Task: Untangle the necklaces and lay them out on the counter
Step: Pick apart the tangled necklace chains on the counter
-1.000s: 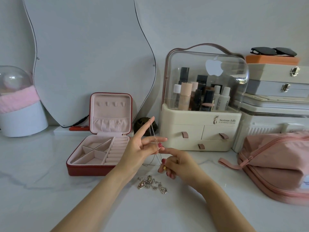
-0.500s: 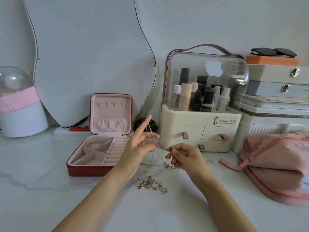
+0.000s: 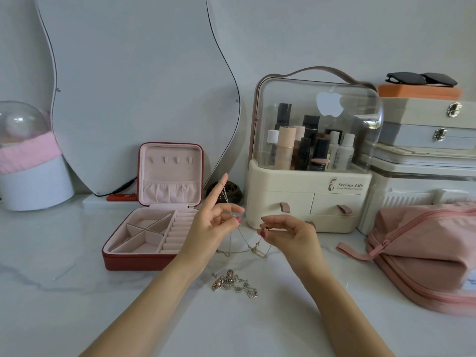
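Observation:
A thin silver chain necklace point(image 3: 242, 235) hangs between my two hands above the white marble counter point(image 3: 77, 292). My left hand point(image 3: 206, 228) has the chain looped over its raised index finger and pinched lower down between thumb and fingertip. My right hand point(image 3: 291, 233) pinches the chain's other end, near a small gold piece. The chain's low loop with its oblong pendant point(image 3: 258, 252) sags to the counter between the hands. A tangled clump of silver and pink necklaces point(image 3: 233, 283) lies on the counter just in front of the hands.
An open red jewellery box point(image 3: 152, 228) with pink lining stands left of the hands. A cream cosmetics organiser point(image 3: 309, 199) with a clear lid stands behind them. A pink zip pouch point(image 3: 425, 253) lies at the right, stacked cases behind it. A wavy mirror point(image 3: 134, 94) leans on the wall.
My right hand has moved right and up, away from the left hand, drawing the chain out between them. The left hand stays raised. The clump on the counter has not moved.

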